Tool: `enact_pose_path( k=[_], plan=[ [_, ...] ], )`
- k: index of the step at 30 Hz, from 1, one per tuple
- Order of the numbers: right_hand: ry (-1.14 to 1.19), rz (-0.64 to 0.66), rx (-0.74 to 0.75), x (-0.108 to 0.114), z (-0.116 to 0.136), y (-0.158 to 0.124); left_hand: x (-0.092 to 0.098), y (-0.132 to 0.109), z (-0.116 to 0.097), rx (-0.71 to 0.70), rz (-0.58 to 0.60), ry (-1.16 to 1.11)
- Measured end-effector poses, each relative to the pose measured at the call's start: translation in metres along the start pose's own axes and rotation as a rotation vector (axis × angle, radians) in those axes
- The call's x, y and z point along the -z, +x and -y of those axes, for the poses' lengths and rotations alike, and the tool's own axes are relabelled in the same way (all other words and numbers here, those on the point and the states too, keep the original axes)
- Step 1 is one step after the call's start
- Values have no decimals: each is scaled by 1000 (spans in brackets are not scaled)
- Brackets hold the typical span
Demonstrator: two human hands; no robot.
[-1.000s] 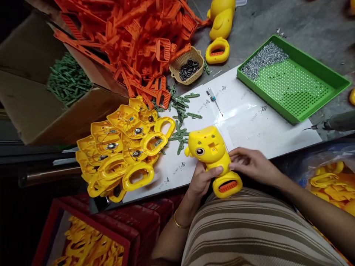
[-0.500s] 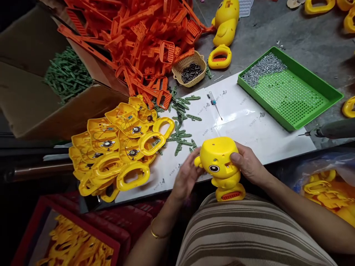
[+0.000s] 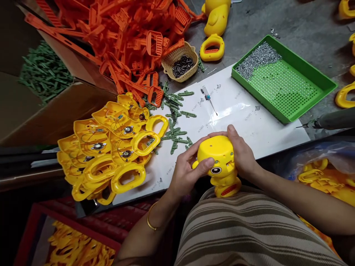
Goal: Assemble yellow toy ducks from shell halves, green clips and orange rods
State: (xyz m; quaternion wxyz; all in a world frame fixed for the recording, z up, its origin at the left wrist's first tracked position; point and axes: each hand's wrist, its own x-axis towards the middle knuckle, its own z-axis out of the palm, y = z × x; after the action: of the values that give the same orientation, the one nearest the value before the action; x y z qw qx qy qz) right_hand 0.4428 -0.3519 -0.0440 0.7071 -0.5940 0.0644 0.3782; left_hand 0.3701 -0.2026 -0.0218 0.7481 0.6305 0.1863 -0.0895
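A yellow toy body (image 3: 220, 160) with a printed eye and an orange-lined handle stands upright at the near edge of the white sheet (image 3: 238, 111). My left hand (image 3: 186, 170) grips its left side, thumb on the front. Around its right side and top my right hand (image 3: 242, 153) is wrapped. To the left lies a fanned pile of yellow half shells (image 3: 108, 147) with small speakers and wires inside. Loose green plastic pieces (image 3: 177, 125) are scattered between that pile and the toy.
A green tray (image 3: 285, 79) with screws in its far corner sits at right. A small screwdriver (image 3: 208, 98) lies on the sheet, a power screwdriver (image 3: 330, 120) at the right edge. Behind are orange parts (image 3: 119, 40), a wicker basket (image 3: 180, 62), another yellow toy (image 3: 213, 29).
The toy was lying tilted on the sheet a second ago; it has been turned upright and drawn closer. My left hand let go briefly and now grips its left side again.
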Motion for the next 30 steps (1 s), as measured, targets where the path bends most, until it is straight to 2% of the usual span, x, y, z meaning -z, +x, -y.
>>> enact_pose_path(
  k=[5, 10, 13, 15, 17, 19, 21, 23, 25, 27, 30],
  plan=[
    [-111, -75, 64, 1, -4, 19, -5, 4, 8, -35, -142, 104],
    [83, 50, 53, 1, -10, 18, 4, 31, 11, -128, -235, 9],
    [19, 15, 47, 4, -16, 13, 1, 43, 8, -196, -313, -29],
    [-42, -91, 72, 10, -18, 17, -5, 45, 9, -221, -302, -95],
    [-75, -190, 117, 18, -19, 25, -14, 43, 14, -216, -216, -190],
    [-91, -268, 155, 24, -17, 33, -24, 36, 22, -135, -102, -237],
    [-122, -314, 172, 25, -14, 39, -35, 30, 28, -31, -44, -234],
    [-182, -340, 180, 22, -9, 43, -45, 26, 32, -4, -81, -223],
    [-268, -363, 201, 17, -3, 48, -51, 26, 33, -57, -147, -206],
    [-336, -350, 225, 15, 4, 54, -52, 30, 33, -124, -185, -189],
    [-332, -185, 271, 18, 12, 58, -45, 41, 32, -189, -172, -223]
  ],
)
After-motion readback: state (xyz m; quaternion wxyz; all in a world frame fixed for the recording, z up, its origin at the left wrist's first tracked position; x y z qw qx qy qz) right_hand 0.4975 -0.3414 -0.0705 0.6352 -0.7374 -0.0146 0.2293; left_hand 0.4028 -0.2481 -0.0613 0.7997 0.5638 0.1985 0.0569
